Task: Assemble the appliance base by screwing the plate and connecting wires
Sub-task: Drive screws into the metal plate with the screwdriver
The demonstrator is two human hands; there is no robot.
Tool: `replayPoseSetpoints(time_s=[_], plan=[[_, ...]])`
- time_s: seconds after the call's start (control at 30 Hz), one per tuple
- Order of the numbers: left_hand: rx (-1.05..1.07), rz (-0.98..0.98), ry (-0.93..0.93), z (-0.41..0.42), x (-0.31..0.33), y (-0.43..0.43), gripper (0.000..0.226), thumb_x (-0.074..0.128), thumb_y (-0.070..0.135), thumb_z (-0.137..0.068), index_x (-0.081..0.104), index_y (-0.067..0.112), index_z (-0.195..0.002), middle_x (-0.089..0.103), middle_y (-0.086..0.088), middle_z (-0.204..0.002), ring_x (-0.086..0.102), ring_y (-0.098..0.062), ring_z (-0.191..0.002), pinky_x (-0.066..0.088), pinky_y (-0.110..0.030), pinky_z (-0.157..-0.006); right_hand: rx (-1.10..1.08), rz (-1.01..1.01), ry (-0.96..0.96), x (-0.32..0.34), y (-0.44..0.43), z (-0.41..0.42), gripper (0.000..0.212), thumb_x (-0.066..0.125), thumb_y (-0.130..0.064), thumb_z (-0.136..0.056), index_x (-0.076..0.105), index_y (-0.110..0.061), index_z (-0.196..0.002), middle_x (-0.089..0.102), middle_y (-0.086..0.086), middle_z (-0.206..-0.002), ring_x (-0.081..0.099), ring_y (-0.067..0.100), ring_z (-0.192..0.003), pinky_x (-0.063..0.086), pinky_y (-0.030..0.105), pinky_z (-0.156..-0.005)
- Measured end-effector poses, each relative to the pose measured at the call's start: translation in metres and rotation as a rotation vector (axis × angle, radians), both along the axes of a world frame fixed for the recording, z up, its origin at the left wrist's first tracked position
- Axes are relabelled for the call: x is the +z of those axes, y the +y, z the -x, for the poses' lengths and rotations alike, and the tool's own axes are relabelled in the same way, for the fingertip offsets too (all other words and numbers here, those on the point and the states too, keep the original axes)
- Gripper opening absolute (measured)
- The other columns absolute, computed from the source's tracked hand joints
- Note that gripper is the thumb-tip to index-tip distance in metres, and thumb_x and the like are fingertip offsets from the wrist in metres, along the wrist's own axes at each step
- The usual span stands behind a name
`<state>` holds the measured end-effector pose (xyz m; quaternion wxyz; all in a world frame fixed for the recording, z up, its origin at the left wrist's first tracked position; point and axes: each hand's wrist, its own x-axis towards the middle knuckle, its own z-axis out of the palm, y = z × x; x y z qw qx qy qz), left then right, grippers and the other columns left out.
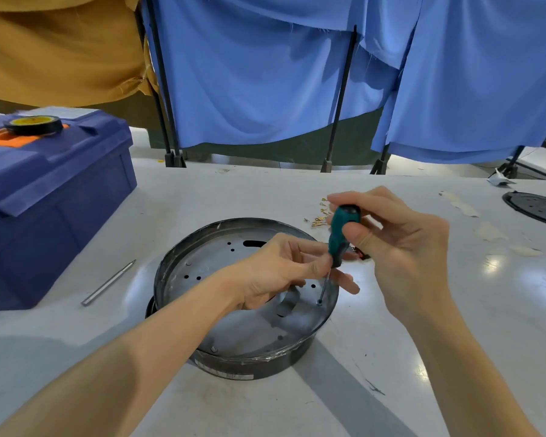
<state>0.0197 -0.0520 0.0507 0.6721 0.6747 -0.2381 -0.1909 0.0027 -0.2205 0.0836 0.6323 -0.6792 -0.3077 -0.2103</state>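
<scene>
Right hand (401,238) grips screwdriver (342,234), tip on a screw (320,301) near plate (221,316) rim. Left hand (278,272) fingers seemingly pinch the shaft, partly hidden. Tilted shaft risks slipping off the screw.

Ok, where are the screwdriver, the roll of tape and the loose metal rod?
screwdriver (341,228), head view, on its green handle.
roll of tape (35,131), head view, on its black outer side.
metal rod (108,282), head view, at mid-length.
</scene>
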Motion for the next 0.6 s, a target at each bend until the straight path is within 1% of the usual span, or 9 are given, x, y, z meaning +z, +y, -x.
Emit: replayPoseSetpoints(time_s=[0.07,0.17,0.23,0.3,0.37,0.43,0.5,0.57,0.6], plan=[[-0.023,-0.012,0.007,-0.001,0.0,0.001,0.045,0.06,0.062,-0.079,0.068,0.034,-0.113,0.072,-0.009,-0.111,0.059,-0.017,-0.121,0.034,-0.04,-0.088,0.056,0.013,0.023,0.0,-0.001,0.0,0.041,0.051,0.012,-0.085,0.07,-0.019,-0.103,0.072,0.0,-0.095,0.07,0.017,-0.093,0.057,0.023,-0.077],[-0.009,0.008,-0.012,-0.003,-0.002,0.004,0.037,0.065,0.059,-0.08,0.072,0.031,-0.104,0.075,-0.004,-0.102,0.063,-0.015,-0.113,0.035,-0.044,-0.087,0.12,0.053,0.056,0.0,-0.001,-0.001,0.038,0.046,0.011,-0.092,0.069,-0.017,-0.104,0.073,0.002,-0.101,0.072,0.023,-0.094,0.059,0.031,-0.071],[0.025,0.036,-0.035,-0.003,-0.003,0.004,0.02,0.067,0.045,-0.086,0.075,0.03,-0.096,0.076,0.001,-0.09,0.068,-0.012,-0.096,0.036,-0.04,-0.078,0.137,0.069,0.085,0.003,0.003,0.001,0.023,0.06,-0.006,-0.089,0.071,-0.022,-0.102,0.069,-0.001,-0.106,0.069,0.018,-0.096,0.059,0.035,-0.063],[0.037,0.071,-0.06,-0.003,-0.004,0.004,0.009,0.07,0.028,-0.086,0.078,0.028,-0.089,0.075,0.005,-0.081,0.068,-0.007,-0.077,0.035,-0.034,-0.068,0.105,0.054,0.064,0.005,0.008,0.002,0.023,0.077,-0.02,-0.072,0.073,-0.025,-0.094,0.062,0.001,-0.106,0.063,0.012,-0.094,0.055,0.028,-0.064],[0.015,0.107,-0.053,-0.001,-0.002,0.004,0.006,0.076,0.025,-0.082,0.078,0.028,-0.086,0.075,0.005,-0.078,0.067,-0.004,-0.07,0.036,-0.027,-0.065,0.064,0.018,0.042,0.005,0.011,0.002,0.026,0.082,-0.015,-0.068,0.074,-0.023,-0.092,0.06,0.007,-0.097,0.062,0.01,-0.088,0.053,0.023,-0.071],[-0.007,0.1,-0.039,0.0,-0.001,0.004,0.018,0.077,0.04,-0.077,0.077,0.028,-0.091,0.076,0.003,-0.085,0.067,-0.005,-0.076,0.034,-0.033,-0.069,0.108,-0.004,0.06,0.003,0.01,0.001,0.027,0.071,-0.003,-0.075,0.074,-0.018,-0.098,0.065,0.009,-0.092,0.066,0.014,-0.089,0.055,0.023,-0.076],[-0.038,0.04,-0.015,0.002,0.0,0.003,0.031,0.067,0.053,-0.079,0.073,0.031,-0.101,0.075,-0.001,-0.098,0.064,-0.008,-0.096,0.033,-0.038,-0.079,0.183,-0.024,0.123,0.002,0.006,0.0,0.031,0.059,0.006,-0.083,0.071,-0.013,-0.104,0.072,0.008,-0.095,0.071,0.026,-0.093,0.058,0.029,-0.076],[-0.042,0.01,0.001,0.002,0.0,0.003,0.034,0.063,0.053,-0.083,0.07,0.031,-0.108,0.074,-0.005,-0.102,0.061,-0.013,-0.11,0.034,-0.04,-0.084,0.21,-0.02,0.151,0.004,0.0,-0.002,0.03,0.051,0.01,-0.089,0.068,-0.008,-0.107,0.073,0.011,-0.099,0.071,0.031,-0.095,0.058,0.032,-0.073],[-0.032,0.005,0.0,0.001,-0.001,0.003,0.031,0.064,0.048,-0.085,0.07,0.029,-0.109,0.074,-0.006,-0.1,0.062,-0.015,-0.111,0.034,-0.04,-0.083,0.206,0.005,0.146,0.005,0.0,-0.002,0.026,0.051,0.006,-0.092,0.067,-0.007,-0.107,0.073,0.01,-0.102,0.071,0.03,-0.097,0.058,0.033,-0.069]])
